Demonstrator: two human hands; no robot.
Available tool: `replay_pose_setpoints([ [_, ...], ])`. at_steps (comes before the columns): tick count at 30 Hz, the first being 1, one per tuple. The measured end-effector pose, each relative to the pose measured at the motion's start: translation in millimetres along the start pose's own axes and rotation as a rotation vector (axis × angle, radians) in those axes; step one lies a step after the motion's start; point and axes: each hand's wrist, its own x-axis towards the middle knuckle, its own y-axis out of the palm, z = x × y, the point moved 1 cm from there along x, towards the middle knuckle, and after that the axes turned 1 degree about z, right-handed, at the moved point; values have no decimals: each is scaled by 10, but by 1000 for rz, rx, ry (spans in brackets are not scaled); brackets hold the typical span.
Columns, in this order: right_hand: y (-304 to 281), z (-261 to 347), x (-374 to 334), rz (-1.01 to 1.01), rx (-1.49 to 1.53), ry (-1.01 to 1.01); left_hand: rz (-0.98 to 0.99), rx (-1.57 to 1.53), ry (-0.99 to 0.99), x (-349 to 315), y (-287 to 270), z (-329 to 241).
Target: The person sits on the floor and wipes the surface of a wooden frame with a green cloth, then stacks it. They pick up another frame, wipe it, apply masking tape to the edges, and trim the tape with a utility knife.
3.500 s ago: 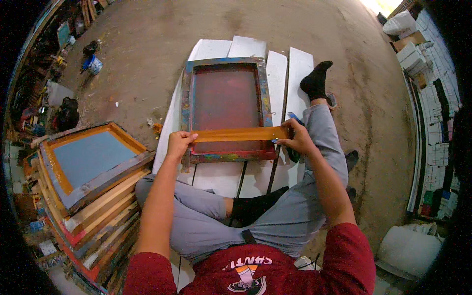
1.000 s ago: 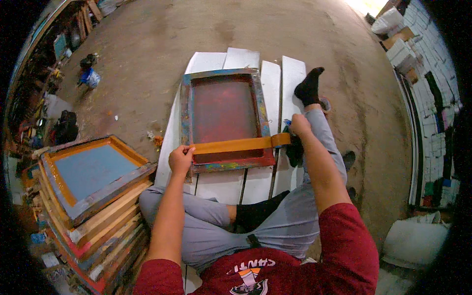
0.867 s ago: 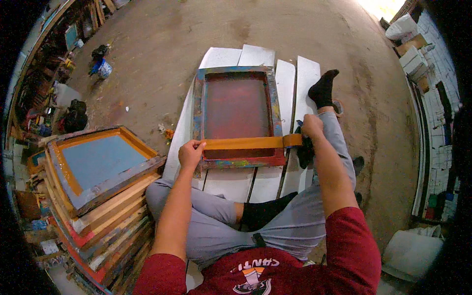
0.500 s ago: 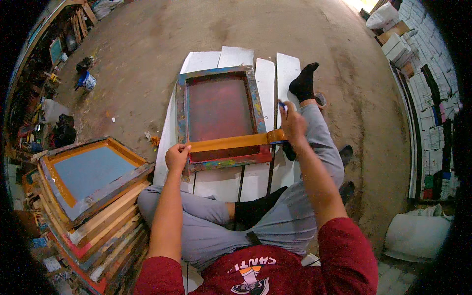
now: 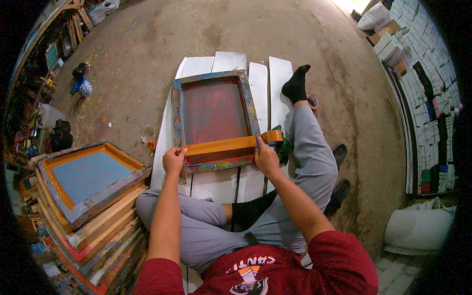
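Observation:
A screen-printing frame (image 5: 251,108) with paint-stained wooden edges and reddish mesh lies on white planks (image 5: 259,81) before me. Across its near part stretches a strip of brown packing tape (image 5: 219,146). My left hand (image 5: 173,160) pinches the strip's left end at the frame's left edge. At the right edge, my closed right hand (image 5: 267,158) holds a small blue tool (image 5: 258,142) against the tape; its exact kind is hard to see. Just beyond those fingers, the tape roll (image 5: 273,136) hangs on the strip, past the frame's right side.
To my left is a stack of wooden frames (image 5: 105,216), the top one with blue-grey mesh and brown tape borders. A dark green object (image 5: 283,149) sits by the roll. My outstretched leg (image 5: 312,147) borders the planks. A blue-and-white container (image 5: 85,88) stands on the floor.
My right hand, raised beyond the roll before, has come down and left, bringing the blue tool to the tape at the frame's right edge. My left hand keeps its pinch.

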Motion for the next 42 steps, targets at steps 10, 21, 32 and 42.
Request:
replay_pose_setpoints([
  [10, 58, -30, 60, 53, -59, -12, -42, 13, 39, -9, 6, 45],
  [21, 21, -24, -100, 182, -73, 65, -39, 86, 20, -44, -27, -85],
  [32, -461, 145, -149, 65, -79, 61, -46, 61, -4, -6, 8, 74],
  [42, -895, -469, 720, 260, -110, 87, -22, 60, -5, -8, 64, -19],
])
